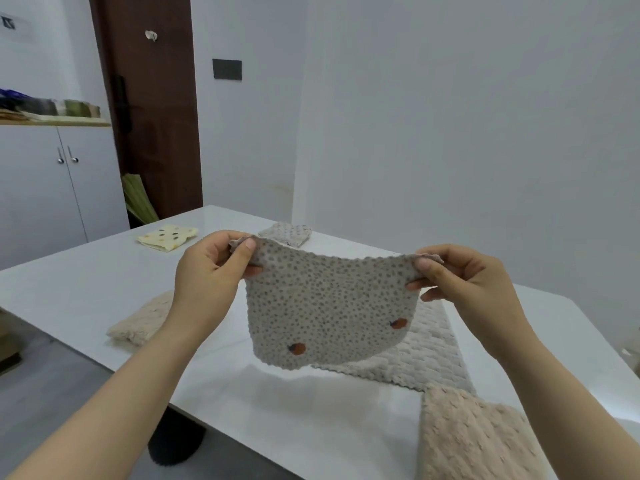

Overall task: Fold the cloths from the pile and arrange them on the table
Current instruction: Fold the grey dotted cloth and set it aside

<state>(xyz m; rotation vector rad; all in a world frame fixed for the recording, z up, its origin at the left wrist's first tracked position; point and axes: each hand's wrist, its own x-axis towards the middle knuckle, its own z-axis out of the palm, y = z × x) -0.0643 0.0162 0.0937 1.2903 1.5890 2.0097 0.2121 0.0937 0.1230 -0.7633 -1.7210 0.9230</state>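
Note:
A grey dotted cloth (329, 306) with two small orange marks hangs in the air above the white table (86, 292). My left hand (207, 271) pinches its upper left corner and my right hand (464, 282) pinches its upper right corner, so the top edge is stretched between them. Under it, a pale grey textured cloth (415, 358) lies flat on the table. A beige fluffy cloth (474, 441) lies at the near right. A folded beige cloth (142, 323) sits on the left. At the far side lie a folded yellow spotted cloth (168, 237) and a folded grey dotted cloth (287, 233).
The table's near left edge drops to a grey floor, with a dark table leg (176, 441) below. White cabinets (52, 181) and a brown door (152, 98) stand at the left. White walls close off the back and the right.

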